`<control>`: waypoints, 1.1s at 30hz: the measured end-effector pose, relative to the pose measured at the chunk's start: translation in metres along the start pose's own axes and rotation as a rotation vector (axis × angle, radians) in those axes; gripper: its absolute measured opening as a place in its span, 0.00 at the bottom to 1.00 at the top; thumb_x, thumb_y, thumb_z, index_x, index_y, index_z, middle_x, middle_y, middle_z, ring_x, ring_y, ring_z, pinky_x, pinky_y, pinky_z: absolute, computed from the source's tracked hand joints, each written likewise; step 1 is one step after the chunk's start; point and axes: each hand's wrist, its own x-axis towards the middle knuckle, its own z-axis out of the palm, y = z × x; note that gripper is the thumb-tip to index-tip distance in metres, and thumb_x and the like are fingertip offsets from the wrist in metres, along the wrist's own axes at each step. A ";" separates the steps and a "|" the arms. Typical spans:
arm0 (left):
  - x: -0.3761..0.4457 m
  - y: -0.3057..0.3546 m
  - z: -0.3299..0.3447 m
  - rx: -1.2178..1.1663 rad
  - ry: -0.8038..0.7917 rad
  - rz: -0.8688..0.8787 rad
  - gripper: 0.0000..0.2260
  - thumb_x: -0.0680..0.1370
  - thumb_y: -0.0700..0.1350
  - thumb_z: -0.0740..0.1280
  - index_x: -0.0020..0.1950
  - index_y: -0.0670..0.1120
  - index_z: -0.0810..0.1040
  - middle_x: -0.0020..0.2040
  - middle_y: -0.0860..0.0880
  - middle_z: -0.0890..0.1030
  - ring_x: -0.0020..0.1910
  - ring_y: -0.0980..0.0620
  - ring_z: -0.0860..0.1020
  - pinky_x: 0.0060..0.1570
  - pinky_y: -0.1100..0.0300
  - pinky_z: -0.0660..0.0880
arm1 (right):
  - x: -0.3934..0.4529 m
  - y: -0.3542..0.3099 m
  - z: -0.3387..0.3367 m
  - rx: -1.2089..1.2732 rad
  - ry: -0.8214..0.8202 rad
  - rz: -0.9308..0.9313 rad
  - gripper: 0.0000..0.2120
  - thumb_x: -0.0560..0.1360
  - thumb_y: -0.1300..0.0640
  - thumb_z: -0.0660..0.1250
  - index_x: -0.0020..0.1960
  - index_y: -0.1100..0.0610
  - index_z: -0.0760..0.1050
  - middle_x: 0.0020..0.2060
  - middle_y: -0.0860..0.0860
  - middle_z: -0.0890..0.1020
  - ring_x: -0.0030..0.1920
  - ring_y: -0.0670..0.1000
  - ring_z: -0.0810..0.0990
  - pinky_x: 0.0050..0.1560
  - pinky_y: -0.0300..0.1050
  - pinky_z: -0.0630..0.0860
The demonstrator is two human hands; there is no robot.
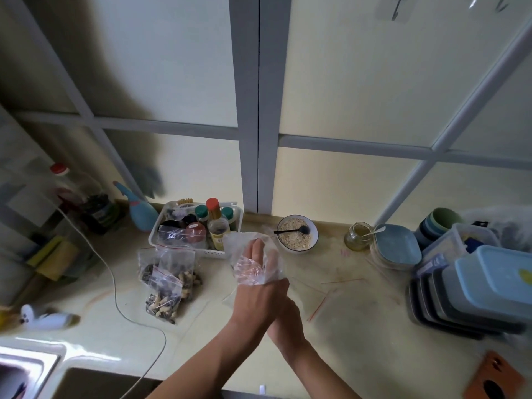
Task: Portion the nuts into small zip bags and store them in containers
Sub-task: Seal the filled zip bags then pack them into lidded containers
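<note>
I see a pale yellow surface (345, 326) running along a wall of frosted panels in grey frames. My left hand (259, 295) is pushed into a clear plastic glove (253, 260), its fingers straight inside the film. My right hand (285, 321) lies under the left wrist, touching it; I cannot tell how its fingers lie or whether they pinch the cuff. Left of the hands, small zip bags of nuts (169, 283) sit heaped on the surface. Stacked containers (472, 289) stand at the right edge. By the wall are a white basket of bottles (198, 228), a bowl of grain with a black spoon (298, 233) and a small jar (358, 236). A sink (37, 372) shows at bottom left.
</note>
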 end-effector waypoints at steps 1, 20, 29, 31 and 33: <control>-0.002 0.002 0.000 -0.011 0.019 0.013 0.22 0.60 0.39 0.75 0.54 0.40 0.79 0.64 0.36 0.74 0.66 0.37 0.68 0.65 0.54 0.62 | -0.002 -0.002 -0.002 0.093 -0.033 0.096 0.09 0.74 0.59 0.73 0.54 0.52 0.81 0.42 0.48 0.85 0.43 0.49 0.84 0.43 0.35 0.75; -0.015 -0.038 0.000 -0.116 -0.093 -0.481 0.23 0.76 0.59 0.59 0.68 0.56 0.61 0.51 0.43 0.83 0.51 0.37 0.82 0.47 0.50 0.79 | 0.020 -0.006 -0.023 0.107 0.093 0.375 0.10 0.82 0.57 0.59 0.44 0.57 0.75 0.36 0.55 0.83 0.44 0.60 0.83 0.40 0.48 0.69; -0.036 -0.117 0.015 0.074 -0.612 -0.605 0.26 0.80 0.50 0.65 0.75 0.44 0.62 0.73 0.41 0.64 0.67 0.44 0.68 0.59 0.56 0.70 | 0.022 -0.012 -0.029 0.124 0.064 0.414 0.12 0.83 0.55 0.60 0.47 0.61 0.77 0.38 0.60 0.84 0.45 0.63 0.82 0.41 0.52 0.73; -0.040 -0.117 0.017 0.196 -0.788 -0.486 0.24 0.78 0.50 0.67 0.70 0.44 0.67 0.69 0.42 0.66 0.63 0.46 0.70 0.55 0.59 0.71 | 0.022 -0.014 -0.031 0.108 0.038 0.425 0.13 0.84 0.55 0.59 0.48 0.60 0.78 0.40 0.59 0.84 0.47 0.62 0.82 0.41 0.51 0.73; -0.042 -0.114 0.019 0.321 -0.968 -0.395 0.23 0.76 0.51 0.67 0.68 0.42 0.70 0.67 0.42 0.71 0.64 0.45 0.73 0.57 0.58 0.72 | 0.023 -0.015 -0.034 0.104 0.018 0.444 0.14 0.84 0.54 0.59 0.48 0.61 0.79 0.42 0.59 0.85 0.48 0.62 0.82 0.42 0.50 0.71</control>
